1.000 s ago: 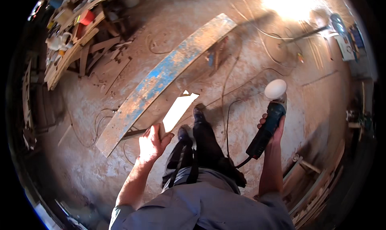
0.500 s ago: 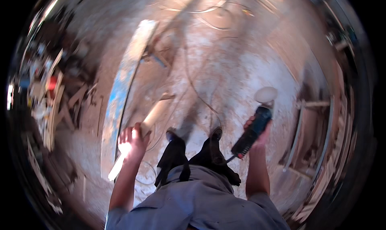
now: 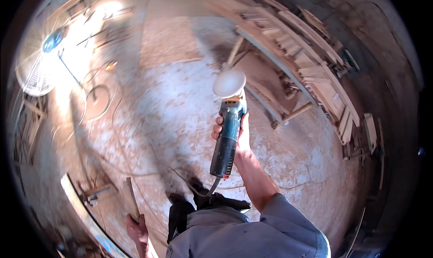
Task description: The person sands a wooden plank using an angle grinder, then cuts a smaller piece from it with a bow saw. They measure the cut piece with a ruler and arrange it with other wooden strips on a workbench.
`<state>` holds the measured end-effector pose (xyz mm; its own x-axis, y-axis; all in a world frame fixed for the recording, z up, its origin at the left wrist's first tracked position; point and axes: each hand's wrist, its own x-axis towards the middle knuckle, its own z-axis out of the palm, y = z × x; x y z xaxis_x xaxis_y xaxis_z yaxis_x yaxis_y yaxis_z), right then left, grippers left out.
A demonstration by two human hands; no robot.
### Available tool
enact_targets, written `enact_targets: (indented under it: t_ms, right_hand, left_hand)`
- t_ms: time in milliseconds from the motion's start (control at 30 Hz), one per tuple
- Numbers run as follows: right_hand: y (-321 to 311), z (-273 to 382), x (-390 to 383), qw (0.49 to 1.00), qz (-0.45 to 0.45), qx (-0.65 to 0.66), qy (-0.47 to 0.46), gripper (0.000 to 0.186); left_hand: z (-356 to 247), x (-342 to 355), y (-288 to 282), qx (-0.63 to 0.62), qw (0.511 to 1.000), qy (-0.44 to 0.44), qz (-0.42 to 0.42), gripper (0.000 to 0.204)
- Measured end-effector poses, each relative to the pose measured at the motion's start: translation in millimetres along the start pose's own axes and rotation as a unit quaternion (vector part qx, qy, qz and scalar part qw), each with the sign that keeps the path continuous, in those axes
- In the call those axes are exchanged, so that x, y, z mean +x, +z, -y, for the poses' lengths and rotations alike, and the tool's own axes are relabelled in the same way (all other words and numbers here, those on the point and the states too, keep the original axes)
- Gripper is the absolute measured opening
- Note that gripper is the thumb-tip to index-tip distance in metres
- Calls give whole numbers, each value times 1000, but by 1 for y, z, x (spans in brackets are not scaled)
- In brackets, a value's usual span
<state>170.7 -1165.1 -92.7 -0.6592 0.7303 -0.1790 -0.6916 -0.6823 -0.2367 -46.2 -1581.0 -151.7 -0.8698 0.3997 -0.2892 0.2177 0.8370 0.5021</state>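
Note:
My right hand is wrapped round the body of a dark blue-green and black angle grinder. A round whitish disc sits at its far end, pointing away from me. From the near end a dark cord runs down towards my legs. Low on the left, my left hand is closed around a long, narrow wooden piece, held well apart from the grinder. Part of the wood lies hidden behind that hand.
A workbench loaded with wooden pieces stands ahead to the right. At far left is a large fan. A long board with worn paint lies at lower left. Loose cable loops across the dusty floor.
My view has swung right, bringing the workbench and fan into sight. The grinder is now held out in front of me, while my left hand with the wood sits lower in the picture.

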Motion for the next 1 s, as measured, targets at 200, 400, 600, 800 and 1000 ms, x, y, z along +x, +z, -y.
enact_targets:
  t_ms: [200, 400, 600, 800, 1000]
  right_hand:
    - [8, 82, 12, 964, -216, -115, -102, 81]
    - [-50, 100, 22, 972, -206, -6, -117, 62]
    - [-21, 121, 51, 954, -215, -71, -198, 66]
    - [24, 207, 102, 926, -200, -173, -269, 68]
    - [-56, 274, 155, 906, -343, -206, -140, 54]
  left_hand:
    - [-43, 70, 30, -44, 995, 76, 55, 41]
    - [-85, 138, 44, -3, 992, 91, 91, 42]
    - [-122, 205, 39, -60, 979, 152, 126, 41]
    - [-189, 239, 55, -100, 977, 138, 127, 33]
    - [-244, 275, 129, -134, 974, 128, 128, 29]
